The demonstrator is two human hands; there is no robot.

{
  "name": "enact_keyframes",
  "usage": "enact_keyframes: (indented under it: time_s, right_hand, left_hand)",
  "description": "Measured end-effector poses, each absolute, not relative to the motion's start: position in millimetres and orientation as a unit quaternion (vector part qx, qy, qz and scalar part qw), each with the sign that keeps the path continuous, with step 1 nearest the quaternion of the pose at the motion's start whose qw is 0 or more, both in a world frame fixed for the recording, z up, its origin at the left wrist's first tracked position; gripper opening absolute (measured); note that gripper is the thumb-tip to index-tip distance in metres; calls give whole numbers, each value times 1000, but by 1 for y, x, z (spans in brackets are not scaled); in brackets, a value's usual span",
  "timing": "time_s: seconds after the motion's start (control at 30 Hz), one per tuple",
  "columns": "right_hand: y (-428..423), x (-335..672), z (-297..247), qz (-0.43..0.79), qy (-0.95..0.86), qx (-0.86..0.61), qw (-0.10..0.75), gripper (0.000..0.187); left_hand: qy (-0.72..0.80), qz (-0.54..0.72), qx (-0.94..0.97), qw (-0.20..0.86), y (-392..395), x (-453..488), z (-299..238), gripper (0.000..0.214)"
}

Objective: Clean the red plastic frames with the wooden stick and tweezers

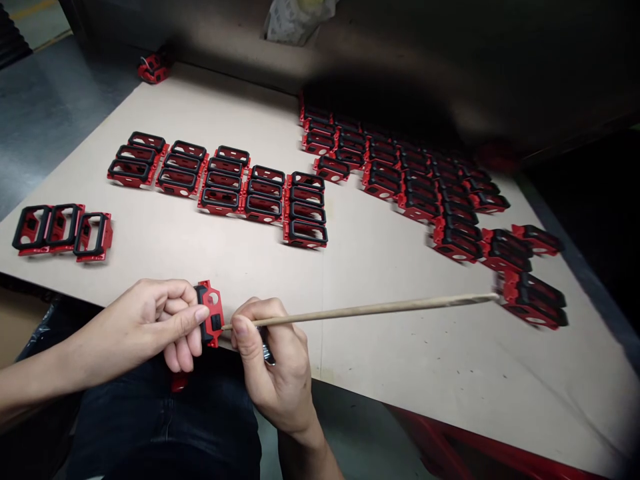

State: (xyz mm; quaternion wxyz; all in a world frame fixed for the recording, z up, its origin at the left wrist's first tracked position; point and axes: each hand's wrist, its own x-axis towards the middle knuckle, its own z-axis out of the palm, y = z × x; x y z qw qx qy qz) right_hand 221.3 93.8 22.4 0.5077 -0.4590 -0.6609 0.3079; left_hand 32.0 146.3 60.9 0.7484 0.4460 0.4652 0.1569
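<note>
Red frame clenched in the left hand, wooden stick in the right

The red frame (211, 313) with its black rim sits in the left hand (145, 327), just beyond the near edge of the board. The left fingers curl around it and the thumb presses across its face. The right hand (273, 360) is closed too, pinching a long wooden stick (360, 310) between thumb and fingers. The stick's near end reaches the frame's lower part, though whether they touch is hard to tell. A small shiny metal piece (268, 353) shows under the right hand, too small to name.

Below the hands are dark trousers (165, 420), with a red bit (179, 381) at their far side. The pale tan board (380, 373) spreads out beyond them. Three frames (60, 230) lie near its left edge, and neat rows of frames (217, 180) fill the far left and middle. A dense bank of frames (400, 180) runs down the right, and the stick's far end stops just beside its nearest cluster (533, 300).

Grey floor (50, 120) shows at far left. A red object (153, 68) sits beyond the far corner, a pale bag (295, 20) hangs beyond the far edge, and a red table frame (450, 440) runs under the near right edge.
</note>
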Motion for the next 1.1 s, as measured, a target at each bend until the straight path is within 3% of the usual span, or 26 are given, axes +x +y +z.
enact_keyframes:
  time_s: [0.73,1.1]
  right_hand:
    - [93,221,21,320,-646,-456,522,18]
    - [89,222,17,310,-574,-484,583,16]
  left_hand:
    - [463,174,434,753,143,31,55,31]
    - [461,162,443,752,144,30,53,43]
